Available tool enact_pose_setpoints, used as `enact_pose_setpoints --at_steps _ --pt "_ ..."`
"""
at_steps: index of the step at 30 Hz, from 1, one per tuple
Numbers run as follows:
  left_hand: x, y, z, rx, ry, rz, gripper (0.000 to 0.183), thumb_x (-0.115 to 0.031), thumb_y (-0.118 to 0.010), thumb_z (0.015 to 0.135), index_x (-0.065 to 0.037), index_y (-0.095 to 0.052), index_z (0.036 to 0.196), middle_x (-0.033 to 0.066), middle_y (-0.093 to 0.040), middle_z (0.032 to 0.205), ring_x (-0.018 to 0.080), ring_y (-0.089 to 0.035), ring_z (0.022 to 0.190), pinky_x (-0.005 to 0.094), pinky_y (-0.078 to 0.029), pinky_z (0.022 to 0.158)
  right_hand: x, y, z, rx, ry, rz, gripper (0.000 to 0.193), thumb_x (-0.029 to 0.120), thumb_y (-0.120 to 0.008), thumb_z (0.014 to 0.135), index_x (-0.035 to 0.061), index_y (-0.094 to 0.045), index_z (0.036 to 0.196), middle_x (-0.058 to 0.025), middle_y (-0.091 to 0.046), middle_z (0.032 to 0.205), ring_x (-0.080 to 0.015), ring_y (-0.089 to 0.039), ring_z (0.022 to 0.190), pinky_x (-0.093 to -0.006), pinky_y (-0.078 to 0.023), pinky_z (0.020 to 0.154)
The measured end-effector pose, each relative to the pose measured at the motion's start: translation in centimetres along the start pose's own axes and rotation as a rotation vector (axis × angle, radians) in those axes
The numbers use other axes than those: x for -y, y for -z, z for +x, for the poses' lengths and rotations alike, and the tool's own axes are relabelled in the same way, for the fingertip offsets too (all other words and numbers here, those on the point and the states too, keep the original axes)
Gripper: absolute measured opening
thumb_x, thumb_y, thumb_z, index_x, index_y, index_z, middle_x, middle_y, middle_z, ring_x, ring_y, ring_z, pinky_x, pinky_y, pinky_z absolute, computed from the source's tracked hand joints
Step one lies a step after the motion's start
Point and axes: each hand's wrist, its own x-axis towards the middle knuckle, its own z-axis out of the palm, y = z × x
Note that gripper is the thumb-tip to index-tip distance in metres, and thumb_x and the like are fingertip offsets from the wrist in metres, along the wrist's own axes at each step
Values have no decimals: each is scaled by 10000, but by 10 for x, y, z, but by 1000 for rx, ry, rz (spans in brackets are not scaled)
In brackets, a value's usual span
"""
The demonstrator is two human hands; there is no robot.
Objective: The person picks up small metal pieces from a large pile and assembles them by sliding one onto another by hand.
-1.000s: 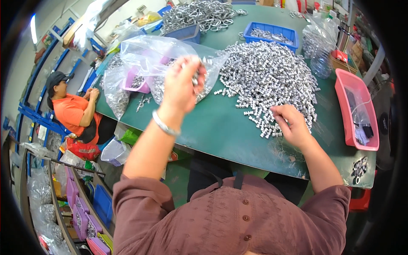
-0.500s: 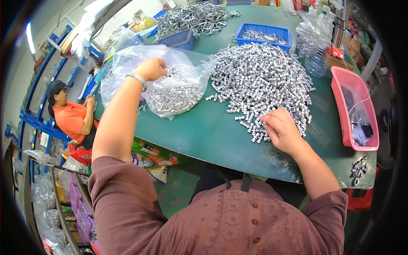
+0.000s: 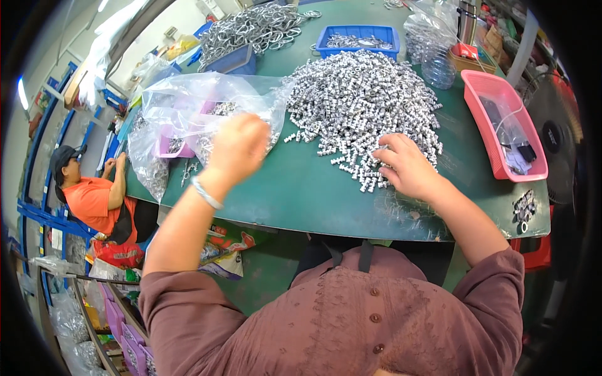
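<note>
The right hand [image 3: 404,163] rests at the near edge of a broad heap of small, silver-grey, ribbed, metal-looking pieces [image 3: 370,106]. Its grip is bent, with the fingers slightly parted; I cannot tell whether a piece is pinched beneath them. The left hand [image 3: 241,147] is blurred, its grip curled in front of a clear, crumpled plastic bag [image 3: 188,91]; whether it holds anything, or touches the plastic, I cannot tell.

For pieces this small, a light fingertip grip looks best. The loose fringe of the heap, where pieces lie almost singly, should be easier to pick from than the thick middle. Over the bag, a low, compact left grip would likely avoid snagging the thin film or scattering parts.

The heap sits on the green-topped counter [image 3: 301,200], right of the bag. A pale purple plastic tub [image 3: 168,145] holding small parts shows by the bag's left side. Behind the heap stands a blue rectangular plastic tray [image 3: 323,45] of metal parts; to the right, well apart, is a pink rectangular plastic basket [image 3: 538,170]. Keeping bare counter between heap and bag should make strays easy to spot.
</note>
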Motion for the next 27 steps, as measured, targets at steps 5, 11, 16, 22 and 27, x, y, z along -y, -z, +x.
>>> enact_pose_setpoints --at_steps 5,11,16,22,27 --pt "-19 -90 7 192 153 -352 382 -223 -570 826 -29 -500 1148 220 -432 1223 373 -445 1114 383 -381 927 -4 4 21 13 8 -74 321 92 -643 703 60 -544 1008 -157 -453 1151 -336 -427 1088 -408 -351 931" --pt "19 -152 42 44 537 -483 662 -423 -474 849 -22 -275 1337 296 -240 1352 408 -244 1265 396 -213 1049 1 4 68 115 -29 -154 374 157 -638 738 75 -534 1088 -172 -431 1213 -336 -405 1133 -414 -337 948" --pt "13 -173 53 153 668 -350 678 -513 -437 835 -104 -291 1355 245 -196 1390 395 -168 1293 408 -155 1062 4 -25 68 263 -108 -247 530 364 -645 738 155 -495 1201 -158 -315 1344 -367 -262 1254 -521 -232 1001" --pt "10 -176 42 -32 556 -410 585 -437 -513 811 -82 -411 1264 232 -299 1313 389 -266 1219 448 -200 1029 6 -36 59 261 -29 -248 536 427 -637 721 118 -533 1146 -146 -343 1317 -351 -328 1184 -529 -213 1000" --pt "2 -168 35 16 516 -379 579 -418 -529 807 -58 -420 1246 223 -358 1281 375 -290 1212 429 -216 1028 8 -42 49 185 30 -219 520 422 -633 723 81 -544 1105 -135 -414 1235 -343 -369 1125 -499 -238 990"
